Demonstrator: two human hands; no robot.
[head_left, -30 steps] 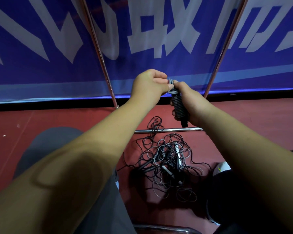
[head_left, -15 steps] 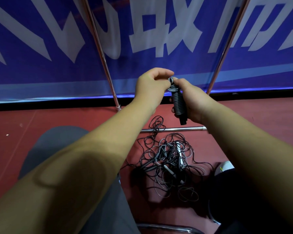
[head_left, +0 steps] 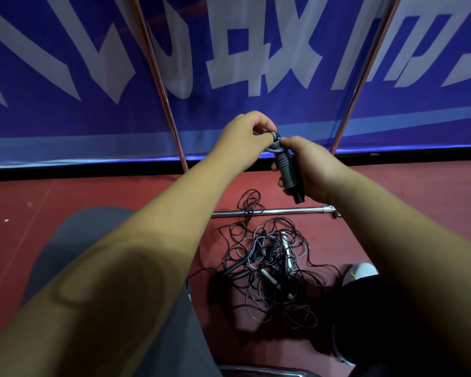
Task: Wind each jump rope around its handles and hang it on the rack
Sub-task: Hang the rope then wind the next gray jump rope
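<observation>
The right hand (head_left: 314, 170) is clenched round the wound jump rope (head_left: 287, 170), a dark bundle of coils about its handles, held upright-tilted with its butt end poking out below the fingers. The left hand (head_left: 245, 142) pinches the grey loop at the bundle's top, fingers curled shut on it. Beyond the fingers stands a blue banner (head_left: 65, 126), with two slanted rack poles (head_left: 161, 85) either side of the hands and open air between them. Below the fingers a rack crossbar (head_left: 272, 212) lies on the red floor (head_left: 93, 191), and nearer the person a tangle of loose ropes (head_left: 272, 259) sprawls just beside it. Since half a second ago both hands have barely shifted; the left fingers have closed further over the top loop.
</observation>
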